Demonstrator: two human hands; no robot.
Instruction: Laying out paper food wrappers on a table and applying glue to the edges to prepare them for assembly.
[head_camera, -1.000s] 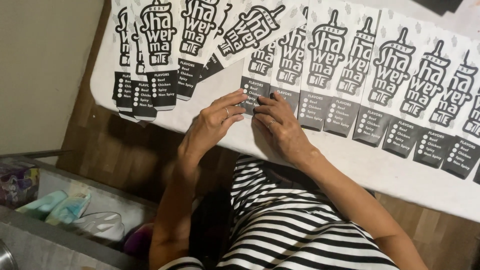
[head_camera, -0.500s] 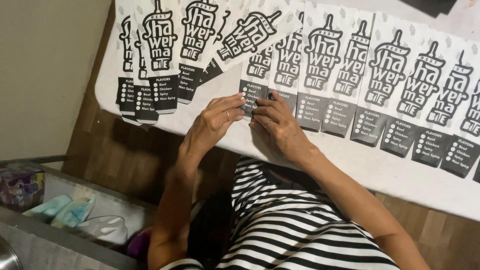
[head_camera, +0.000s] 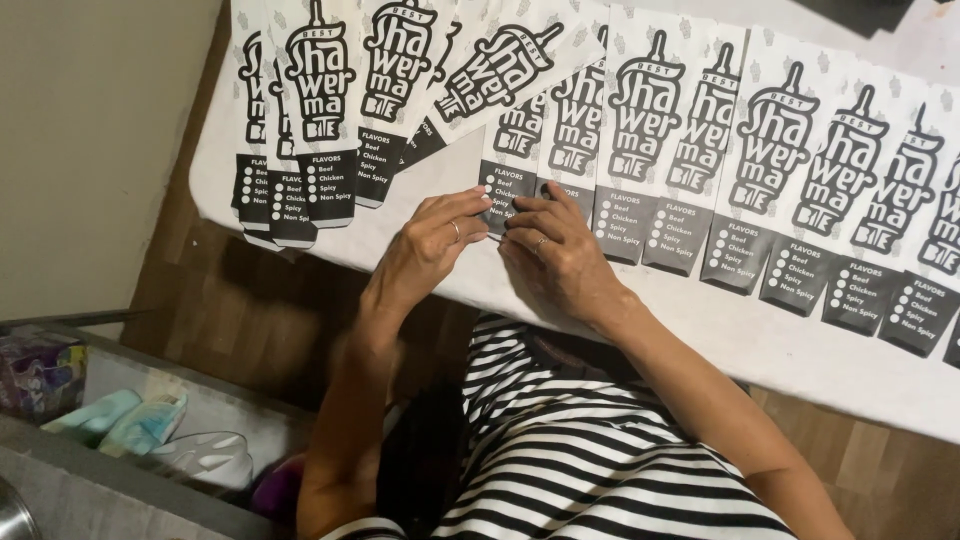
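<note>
Your left hand and right hand are both bare, and each carries a thin, pale metal ring on one finger (the left one shows plainly, the right one is smaller in view). Your forearms are uncovered all the way up, with no sleeve, watch or bracelet showing. Lower down you wear a top with narrow horizontal black and white stripes across the front.

A narrow white paper bag with bold black printing and a dark panel at its lower end lies flat on the desk, partly overlapped by neighbouring bags; its bottom edge sits pinched between both grips' fingertips.
</note>
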